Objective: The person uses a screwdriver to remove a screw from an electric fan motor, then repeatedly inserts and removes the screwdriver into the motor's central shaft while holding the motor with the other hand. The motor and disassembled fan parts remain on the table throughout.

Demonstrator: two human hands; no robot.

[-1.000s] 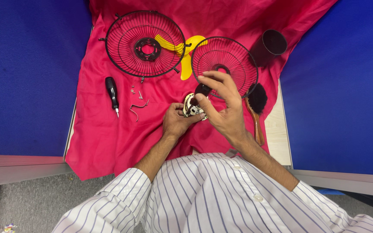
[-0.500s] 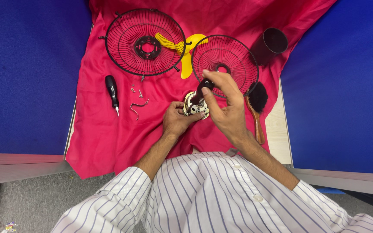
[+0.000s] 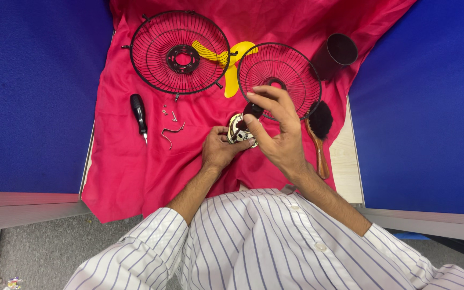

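Note:
My left hand (image 3: 219,152) grips a small round metal fan motor (image 3: 238,129) on the red cloth (image 3: 135,177). My right hand (image 3: 276,130) is raised just above it, pinching a small dark tool handle (image 3: 252,110) between thumb and fingers, its tip pointing down at the motor. Beyond my hands lie two black wire fan grilles, one at the back left (image 3: 180,51) and one at the back right (image 3: 280,78), with a yellow fan blade (image 3: 234,64) partly under them.
A black-handled screwdriver (image 3: 138,116), several small screws (image 3: 168,113) and a bent wire clip (image 3: 171,132) lie left of my hands. A wooden-handled brush (image 3: 319,134) lies to the right, a dark cylinder cup (image 3: 337,53) at the back right. Blue panels flank the table.
My right hand has lifted slightly and its fingers have shifted on the dark tool. The left hand stays on the motor.

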